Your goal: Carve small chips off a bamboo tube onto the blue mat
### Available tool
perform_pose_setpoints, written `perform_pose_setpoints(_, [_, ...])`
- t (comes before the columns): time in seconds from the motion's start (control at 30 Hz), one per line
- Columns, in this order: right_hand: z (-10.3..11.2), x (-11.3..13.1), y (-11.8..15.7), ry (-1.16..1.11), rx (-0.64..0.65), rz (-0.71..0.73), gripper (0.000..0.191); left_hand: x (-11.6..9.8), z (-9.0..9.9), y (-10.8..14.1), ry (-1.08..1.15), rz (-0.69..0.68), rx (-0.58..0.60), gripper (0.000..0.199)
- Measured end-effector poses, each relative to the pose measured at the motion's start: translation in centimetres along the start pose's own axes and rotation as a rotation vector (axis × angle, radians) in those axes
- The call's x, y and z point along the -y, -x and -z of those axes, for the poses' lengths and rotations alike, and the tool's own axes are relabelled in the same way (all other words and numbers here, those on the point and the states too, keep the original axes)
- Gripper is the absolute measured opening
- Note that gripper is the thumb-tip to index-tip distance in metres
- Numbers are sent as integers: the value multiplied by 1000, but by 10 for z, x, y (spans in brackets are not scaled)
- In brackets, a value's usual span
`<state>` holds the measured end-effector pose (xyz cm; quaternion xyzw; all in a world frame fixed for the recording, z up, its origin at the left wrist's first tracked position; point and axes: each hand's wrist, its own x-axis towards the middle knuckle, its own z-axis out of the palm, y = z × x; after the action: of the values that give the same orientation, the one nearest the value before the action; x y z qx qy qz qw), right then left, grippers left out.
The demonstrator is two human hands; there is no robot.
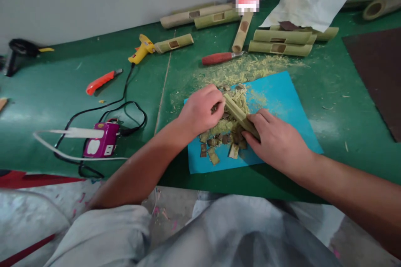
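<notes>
My right hand (pixel 275 135) grips the lower right end of a green bamboo tube (pixel 236 110), with a lengthwise groove or opening along its upper side. At the tube's upper left end, my left hand (pixel 202 108) is closed, its curled fingertips against the end; the exact contact is partly hidden. Both hands hold the tube slanted over a blue sheet (pixel 275 96). Beneath it lies a heap of pale shavings (pixel 241 99) with several small cut bamboo chips (pixel 213 156), some brown and some green.
Behind lie a red-handled knife (pixel 217 58), several notched bamboo tubes (pixel 280 48) and a white paper (pixel 308 6). To the left are an orange utility knife (pixel 102 82), a yellow glue gun (pixel 142 49) and a purple power adapter (pixel 102 139) with loose cords. A dark brown sheet (pixel 379 71) lies right.
</notes>
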<state>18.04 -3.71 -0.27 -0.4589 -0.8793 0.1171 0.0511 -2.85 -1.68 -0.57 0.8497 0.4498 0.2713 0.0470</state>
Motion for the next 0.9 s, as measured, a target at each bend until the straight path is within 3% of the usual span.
perform_pose_setpoints(0.13, [1,0,-1,5,21,2,20,-4,-1,0,43,-64,64,17])
perform_pose_setpoints(0.23, [1,0,-1,10,15,-1,21,-7,-3,0,28,-38,31,19])
perform_pose_setpoints(0.37, [0,0,-1,8,6,20,20,-11,-5,0,22,-96,113,19])
perform_pose_setpoints(0.47, [-2,0,-1,8,-12,12,21,-11,-6,0,3,-60,67,19])
perform_pose_setpoints(0.6, [-1,0,-1,3,13,16,20,-9,-5,-1,41,-82,115,20])
perform_pose_setpoints(0.73, [0,0,0,8,1,1,21,-8,-5,0,16,-42,25,19])
perform_pose_setpoints(0.83, [-1,0,0,6,4,22,21,-9,-6,1,33,-102,100,21])
perform_pose_setpoints(0.9, [-2,0,0,6,-5,18,20,-8,-7,1,39,-95,74,21])
